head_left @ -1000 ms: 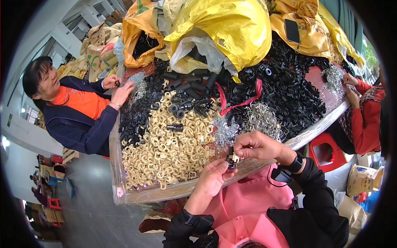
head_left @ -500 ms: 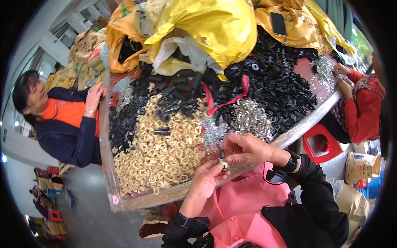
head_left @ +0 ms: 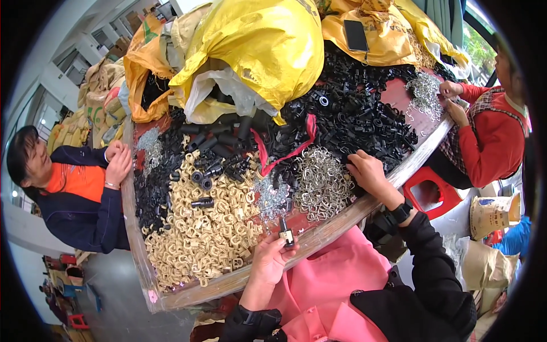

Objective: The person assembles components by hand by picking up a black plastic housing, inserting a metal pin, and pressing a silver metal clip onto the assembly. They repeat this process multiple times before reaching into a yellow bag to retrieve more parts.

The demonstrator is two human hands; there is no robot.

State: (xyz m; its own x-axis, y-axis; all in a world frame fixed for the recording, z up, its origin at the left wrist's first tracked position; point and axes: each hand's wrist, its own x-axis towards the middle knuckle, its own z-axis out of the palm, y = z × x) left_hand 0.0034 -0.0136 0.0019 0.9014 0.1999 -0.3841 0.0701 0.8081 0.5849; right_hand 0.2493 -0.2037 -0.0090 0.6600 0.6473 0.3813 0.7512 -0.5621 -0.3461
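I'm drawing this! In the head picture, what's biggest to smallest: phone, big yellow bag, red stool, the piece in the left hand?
Big yellow bag
Red stool
Phone
Piece in left hand

the black-and-cream piece [head_left: 286, 232] looks like smooth plastic, its dark portion faintly glossy. the black parts [head_left: 370, 108] seem hard plastic with a low sheen, while the cream loops [head_left: 199, 242] look matt and smooth. bright, shiny metal shows in the bent clips [head_left: 323, 191]. the yellow sack [head_left: 262, 45] is glossy, creased plastic, its whitish liner [head_left: 228, 85] thin and filmy. the table rim [head_left: 336, 228] is worn, rough-looking wood; the red stool [head_left: 449, 196], smooth plastic; the pink garment [head_left: 336, 268], matt cloth.
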